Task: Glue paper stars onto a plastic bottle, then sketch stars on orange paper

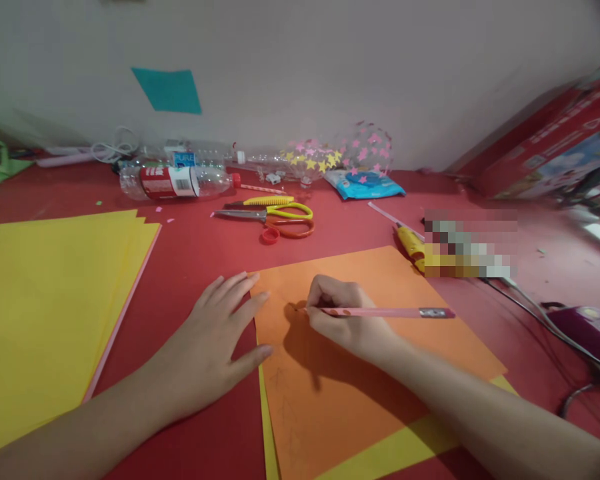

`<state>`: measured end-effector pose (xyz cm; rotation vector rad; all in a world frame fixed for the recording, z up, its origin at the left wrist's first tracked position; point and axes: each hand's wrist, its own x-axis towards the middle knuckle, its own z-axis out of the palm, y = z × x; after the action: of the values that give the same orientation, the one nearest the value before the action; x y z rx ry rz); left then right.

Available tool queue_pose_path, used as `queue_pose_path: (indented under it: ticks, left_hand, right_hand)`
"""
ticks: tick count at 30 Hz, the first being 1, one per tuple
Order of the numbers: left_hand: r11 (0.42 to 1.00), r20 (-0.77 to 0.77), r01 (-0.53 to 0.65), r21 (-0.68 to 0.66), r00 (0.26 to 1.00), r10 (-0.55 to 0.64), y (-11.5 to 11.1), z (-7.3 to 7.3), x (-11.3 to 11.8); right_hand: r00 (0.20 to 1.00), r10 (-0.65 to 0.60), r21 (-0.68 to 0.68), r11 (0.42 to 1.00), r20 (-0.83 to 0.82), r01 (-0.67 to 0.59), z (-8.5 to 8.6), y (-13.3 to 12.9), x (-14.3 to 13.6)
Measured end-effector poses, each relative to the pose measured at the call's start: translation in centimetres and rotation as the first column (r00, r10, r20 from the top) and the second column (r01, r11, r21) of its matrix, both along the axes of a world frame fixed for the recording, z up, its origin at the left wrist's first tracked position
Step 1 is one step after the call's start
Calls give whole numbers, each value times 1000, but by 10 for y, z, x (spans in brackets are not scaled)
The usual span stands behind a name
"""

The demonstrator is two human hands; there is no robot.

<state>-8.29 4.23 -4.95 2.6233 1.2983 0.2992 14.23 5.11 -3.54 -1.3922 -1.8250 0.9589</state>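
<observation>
My right hand (347, 317) grips a pink pencil (390, 312), its tip at the upper left part of an orange sheet of paper (360, 280). The pencil's metal band and eraser end point to the right. My left hand (225, 333) lies flat with spread fingers, its fingertips on the sheet's left edge. Faint pencil outlines, some star-shaped, run down the left side of the orange sheet. Under it, a yellow sheet (400, 445) sticks out along the bottom and left. The shadow of my right hand falls across the paper.
A stack of yellow paper (55, 287) lies at left. Behind the sheet are scissors (265, 215), a red bottle cap (271, 235), a labelled plastic bottle (175, 183) and a blue packet (370, 188). A yellow glue gun (411, 247) and cables (520, 300) lie at right.
</observation>
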Motion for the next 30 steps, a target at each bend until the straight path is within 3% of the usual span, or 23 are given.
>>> queue_pose_path:
  ticks: [30]
  left_hand:
    - [1000,15,-9,29,1000,9,0,-1,1]
  right_hand:
    - [993,99,17,995,-61,-98,-4,-2,0]
